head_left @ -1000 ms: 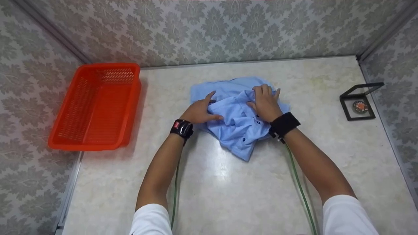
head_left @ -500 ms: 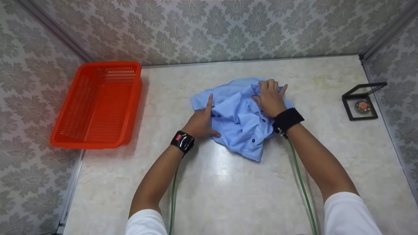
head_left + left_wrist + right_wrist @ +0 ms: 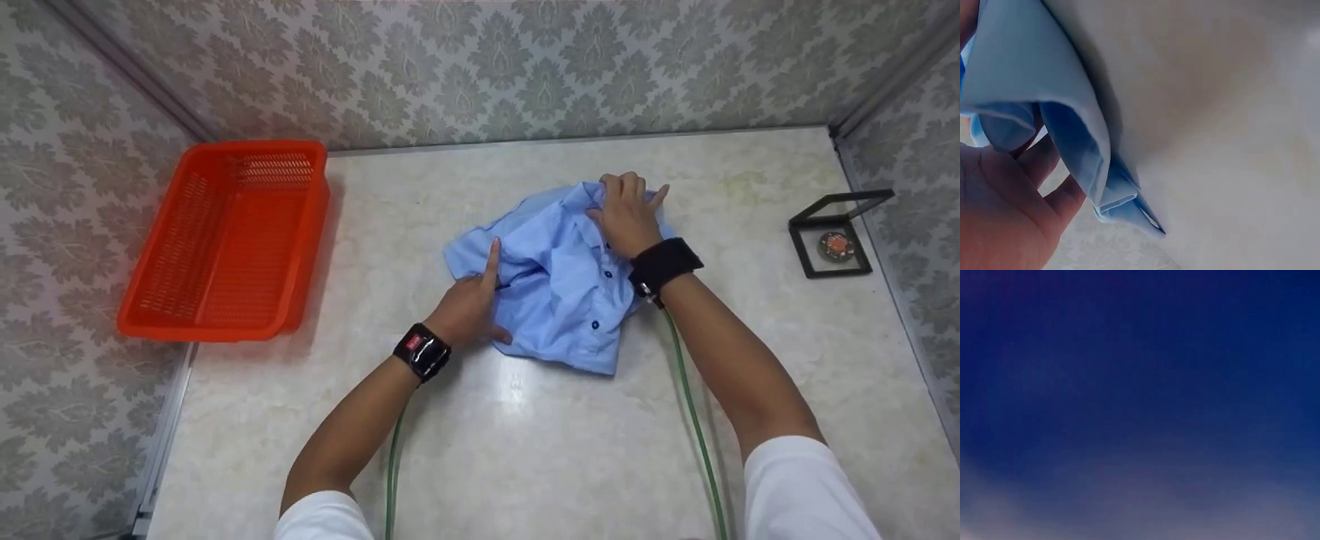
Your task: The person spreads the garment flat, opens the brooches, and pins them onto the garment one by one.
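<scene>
A light blue button-up shirt (image 3: pixel 559 300) lies crumpled on the table, dark buttons showing down its right side. At its left edge is my left hand (image 3: pixel 466 309), index finger and thumb straight and spread. The left wrist view has the left hand (image 3: pixel 1005 208) with its other fingers reaching under a loose fold of the shirt (image 3: pixel 1033 62); their tips are hidden. My right hand (image 3: pixel 630 217) grips the shirt's upper right part, fingers bent over the cloth and little finger sticking out. Dark blue blur fills the right wrist view.
An orange-red plastic basket (image 3: pixel 319 225) stands at the table's left. To the right is a black hinged frame (image 3: pixel 806 255) with a round patterned disc (image 3: pixel 835 246) inside. Green cables (image 3: pixel 694 420) trail from both wrists. Patterned walls enclose the back and sides.
My left hand has moved down toward the near edge, and the shirt's lower left side has spread with it. My right hand has shifted slightly up and right with the cloth.
</scene>
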`<state>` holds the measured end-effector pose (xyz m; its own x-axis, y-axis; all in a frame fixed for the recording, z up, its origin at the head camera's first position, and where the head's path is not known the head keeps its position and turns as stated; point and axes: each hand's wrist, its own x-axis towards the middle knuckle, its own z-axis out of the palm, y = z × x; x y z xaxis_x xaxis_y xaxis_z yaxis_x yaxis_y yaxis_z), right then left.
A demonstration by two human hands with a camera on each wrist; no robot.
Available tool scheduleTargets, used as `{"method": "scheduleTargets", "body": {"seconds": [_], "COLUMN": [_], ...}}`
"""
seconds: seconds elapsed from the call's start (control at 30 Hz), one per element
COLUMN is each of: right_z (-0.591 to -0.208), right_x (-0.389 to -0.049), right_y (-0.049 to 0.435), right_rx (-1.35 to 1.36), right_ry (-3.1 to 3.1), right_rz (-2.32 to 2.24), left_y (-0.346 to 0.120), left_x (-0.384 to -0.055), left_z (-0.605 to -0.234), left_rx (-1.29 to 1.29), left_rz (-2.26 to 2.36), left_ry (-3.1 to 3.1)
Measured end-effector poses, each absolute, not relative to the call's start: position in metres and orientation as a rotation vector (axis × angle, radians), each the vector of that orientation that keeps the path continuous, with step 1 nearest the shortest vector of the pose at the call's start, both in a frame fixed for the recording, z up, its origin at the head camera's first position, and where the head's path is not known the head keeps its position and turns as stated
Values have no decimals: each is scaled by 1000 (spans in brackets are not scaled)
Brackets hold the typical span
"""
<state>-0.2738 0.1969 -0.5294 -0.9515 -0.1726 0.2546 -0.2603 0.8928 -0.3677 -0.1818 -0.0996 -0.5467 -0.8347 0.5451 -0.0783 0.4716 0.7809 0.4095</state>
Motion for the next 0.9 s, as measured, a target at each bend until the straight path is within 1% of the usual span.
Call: {"method": "scheduleTargets", "body": {"seconds": [0.2,0.3,0.5,0.67,0.9], "right_z": [-530,-529,-531,-534,-525], "right_x": [-278,-281,-285,-283,-267], "right_y": [197,198,199,200,218], "right_rx": [323,308,245,256,290], "right_ry": [-2836,-2843,-2847,-2839,-2861], "right_rz": [632,620,583,595,730], "left_y": [-93,-89,-85,-85,-88], "left_x": [-165,-156,-142,-140,-143], "left_z": [-546,-545,-544,-543,-529], "left_rx": [969,1007,1007,957,862], "left_rz": [492,442,387,312,407], "left_ry": [2794,2819,2834,2806,2731]}}
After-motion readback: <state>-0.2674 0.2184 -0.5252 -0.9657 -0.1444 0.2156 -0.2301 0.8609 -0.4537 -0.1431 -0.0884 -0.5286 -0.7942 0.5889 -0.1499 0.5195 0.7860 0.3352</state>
